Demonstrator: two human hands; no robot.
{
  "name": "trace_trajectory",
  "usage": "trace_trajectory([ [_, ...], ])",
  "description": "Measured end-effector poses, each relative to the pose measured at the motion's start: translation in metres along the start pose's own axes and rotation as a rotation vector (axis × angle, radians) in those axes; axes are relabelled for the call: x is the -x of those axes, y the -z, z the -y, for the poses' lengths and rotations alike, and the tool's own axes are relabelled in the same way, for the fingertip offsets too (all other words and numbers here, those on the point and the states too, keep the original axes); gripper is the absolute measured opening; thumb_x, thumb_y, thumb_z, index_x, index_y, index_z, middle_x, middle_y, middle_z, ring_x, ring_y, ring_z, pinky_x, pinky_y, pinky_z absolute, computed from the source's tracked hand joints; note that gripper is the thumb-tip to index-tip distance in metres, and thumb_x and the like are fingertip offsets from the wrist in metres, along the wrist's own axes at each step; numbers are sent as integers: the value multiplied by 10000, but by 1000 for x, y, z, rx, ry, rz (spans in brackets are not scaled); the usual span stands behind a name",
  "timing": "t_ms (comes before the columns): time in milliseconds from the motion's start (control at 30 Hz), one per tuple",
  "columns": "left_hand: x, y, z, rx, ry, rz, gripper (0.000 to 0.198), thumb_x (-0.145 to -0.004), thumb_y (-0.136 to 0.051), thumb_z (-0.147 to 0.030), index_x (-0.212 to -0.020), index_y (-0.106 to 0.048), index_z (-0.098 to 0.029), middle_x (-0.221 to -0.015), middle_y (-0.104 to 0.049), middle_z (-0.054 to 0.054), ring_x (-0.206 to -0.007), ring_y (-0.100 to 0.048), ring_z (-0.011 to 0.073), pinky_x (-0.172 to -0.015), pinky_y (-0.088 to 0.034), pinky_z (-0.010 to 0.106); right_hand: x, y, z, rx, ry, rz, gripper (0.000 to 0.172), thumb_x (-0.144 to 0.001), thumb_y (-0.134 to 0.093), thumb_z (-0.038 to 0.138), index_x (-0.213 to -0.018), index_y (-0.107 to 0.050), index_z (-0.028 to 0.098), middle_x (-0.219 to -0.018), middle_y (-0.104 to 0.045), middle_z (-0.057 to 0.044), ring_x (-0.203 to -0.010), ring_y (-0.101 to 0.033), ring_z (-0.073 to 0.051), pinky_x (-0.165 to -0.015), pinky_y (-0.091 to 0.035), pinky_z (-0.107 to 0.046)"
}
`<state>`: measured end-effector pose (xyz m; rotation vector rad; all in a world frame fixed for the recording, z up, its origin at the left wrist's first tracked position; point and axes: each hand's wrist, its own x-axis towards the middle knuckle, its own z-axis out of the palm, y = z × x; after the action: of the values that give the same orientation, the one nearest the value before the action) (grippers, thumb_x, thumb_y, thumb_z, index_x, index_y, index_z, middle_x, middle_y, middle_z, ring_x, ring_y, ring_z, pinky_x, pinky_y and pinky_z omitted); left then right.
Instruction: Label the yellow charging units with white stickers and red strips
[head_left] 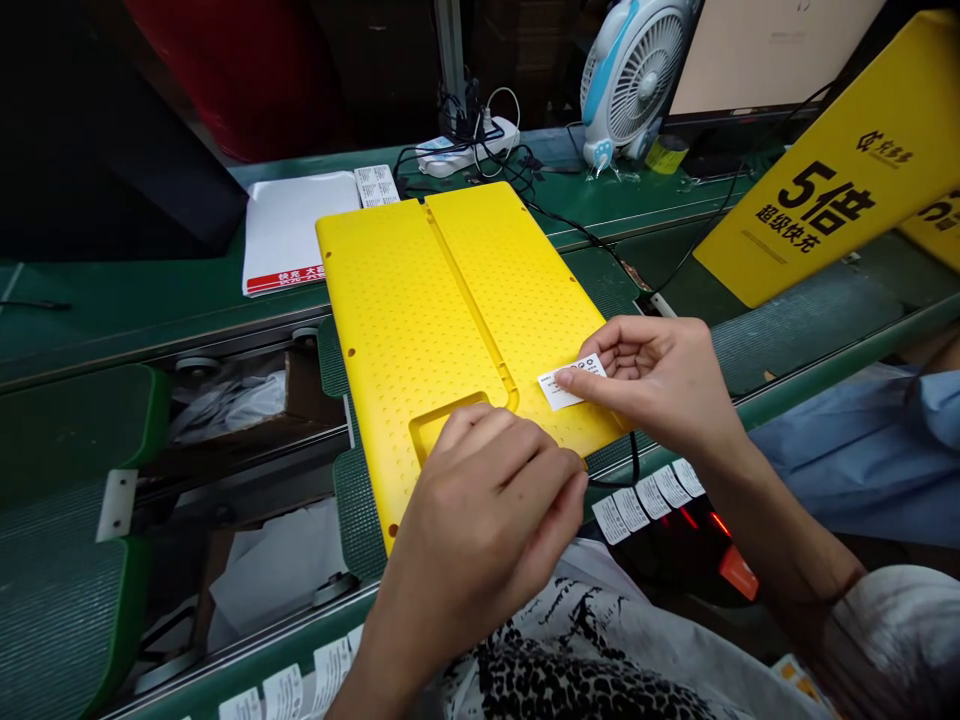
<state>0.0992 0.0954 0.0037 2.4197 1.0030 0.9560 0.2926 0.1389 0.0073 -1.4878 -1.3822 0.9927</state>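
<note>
A yellow plastic panel [405, 300] with a dimpled face, a long groove and a recess near its front edge lies across the green conveyor. My right hand [656, 380] pinches a small white printed label [570, 385] between thumb and fingers, over the panel's front right part. My left hand [495, 500] is closed over the panel's front edge beside the recess. Its fingers curl under and away from view, so whatever they may hold is hidden. A black cable [636, 460] hangs at the panel's front right corner.
Strips of white labels [634, 505] are along the near rail. A white box [300, 225], a power strip [469, 150] with tangled cables and a fan [634, 80] stand behind. To the right is a tall yellow box [832, 170]. At left, a gap between green conveyor plates [67, 420] shows cartons below.
</note>
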Motion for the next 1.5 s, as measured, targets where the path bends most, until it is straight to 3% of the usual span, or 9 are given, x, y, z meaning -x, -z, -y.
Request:
trace_trajectory([
  [1500,3,-1,1,-35,-15,21,155,-987,-563,-206,-867,-660,-194,-801,-665,0,-777,-555,154,-783,-408,360,-2,0,-5,125,65,60,223,-665,-867,276,-728,-693,151,-607,-593,9,-522,-527,-93,-454,-416,-212],
])
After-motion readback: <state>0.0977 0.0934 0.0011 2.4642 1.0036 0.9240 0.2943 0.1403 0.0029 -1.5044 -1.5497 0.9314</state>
